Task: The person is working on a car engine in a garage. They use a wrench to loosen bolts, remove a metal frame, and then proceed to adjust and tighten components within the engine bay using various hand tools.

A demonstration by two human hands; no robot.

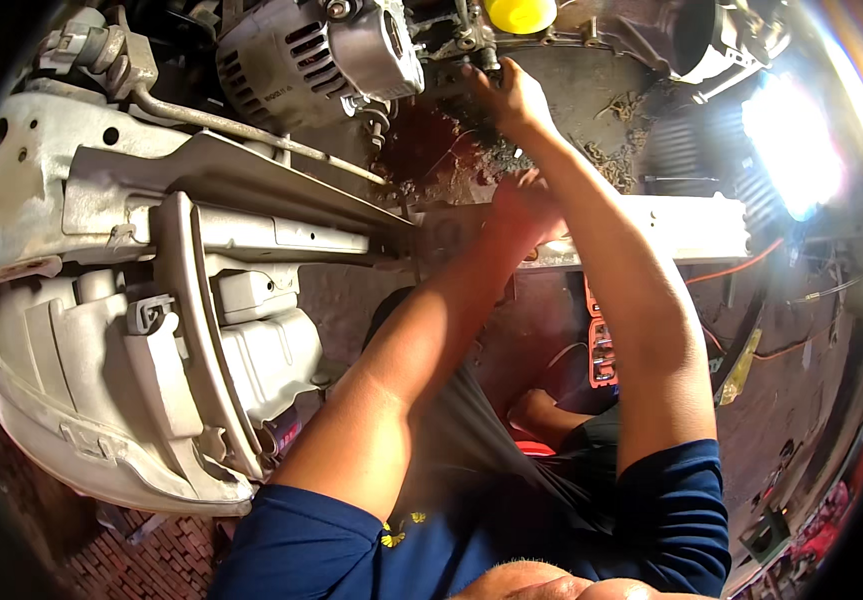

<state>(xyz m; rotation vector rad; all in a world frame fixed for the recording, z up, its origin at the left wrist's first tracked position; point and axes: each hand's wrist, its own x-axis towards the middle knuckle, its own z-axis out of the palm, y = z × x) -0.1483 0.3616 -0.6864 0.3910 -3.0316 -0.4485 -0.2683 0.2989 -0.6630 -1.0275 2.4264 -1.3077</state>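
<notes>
My right hand [516, 100] reaches up to the lower edge of the engine [451, 30], its finger and thumb apart beside a small metal fitting [490, 58]. Below it, my left hand [529, 208] is closed over the pale metal crossmember [671, 225]; its fingers curl inward, and what they hold, if anything, is hidden. Left of my right hand sits a silver alternator [291, 65] with slotted vents. A bright yellow round piece [521, 12] shows on the engine just above the fitting.
A pale car body panel [81, 370] and a thin metal pipe [251, 130] fill the left side. A glaring work light [796, 145] stands at the right. On the floor lie an orange socket case [602, 350] and an orange cord [741, 262], near my bare foot [543, 415].
</notes>
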